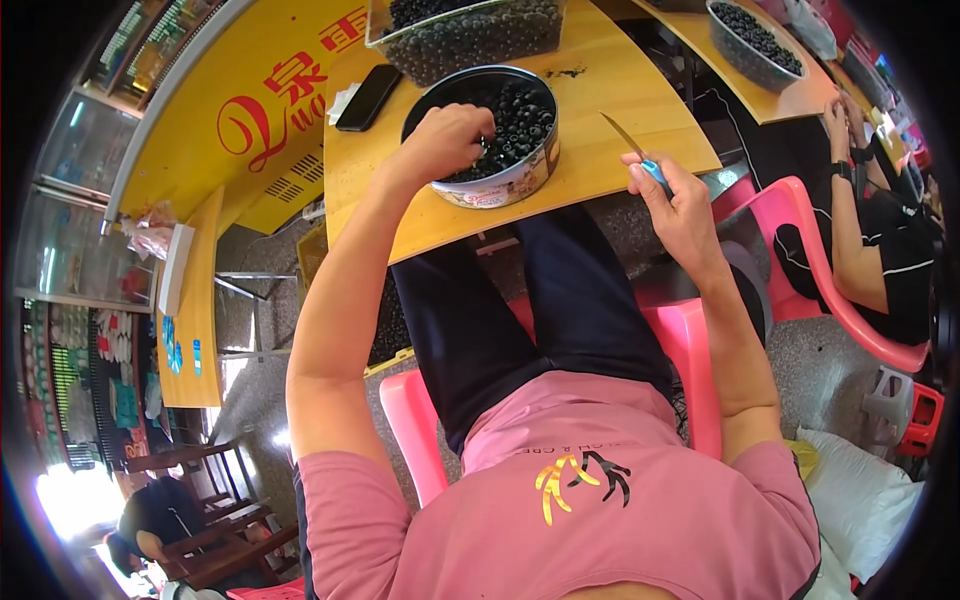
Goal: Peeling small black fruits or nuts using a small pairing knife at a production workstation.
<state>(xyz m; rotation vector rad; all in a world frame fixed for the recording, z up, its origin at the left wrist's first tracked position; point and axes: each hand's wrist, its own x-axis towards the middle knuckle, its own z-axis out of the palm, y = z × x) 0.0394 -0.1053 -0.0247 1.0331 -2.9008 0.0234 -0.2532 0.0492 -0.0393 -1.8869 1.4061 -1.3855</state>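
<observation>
A round tin [490, 192] with a printed pale wall stands on the yellow table in front of me. Small black round pieces [524, 118], like berries or seeds, partly fill it. My left hand [450, 140] reaches over the tin's left rim, its fingers curled down against the pieces; the fingertips are partly hidden, and what they pinch does not show. To the right of the tin, above the table's near edge, my right hand [678, 192] grips a small knife [654, 172] by its blue handle. The thin blade points up and to the left, apart from the tin.
Behind the tin sits a clear plastic tub [470, 42] full of black pieces. A dark phone [369, 97] lies on the table [625, 85] beside white tissue. On the right, a person [860, 220] sits at another table with a clear bowl [755, 45] of black pieces.
</observation>
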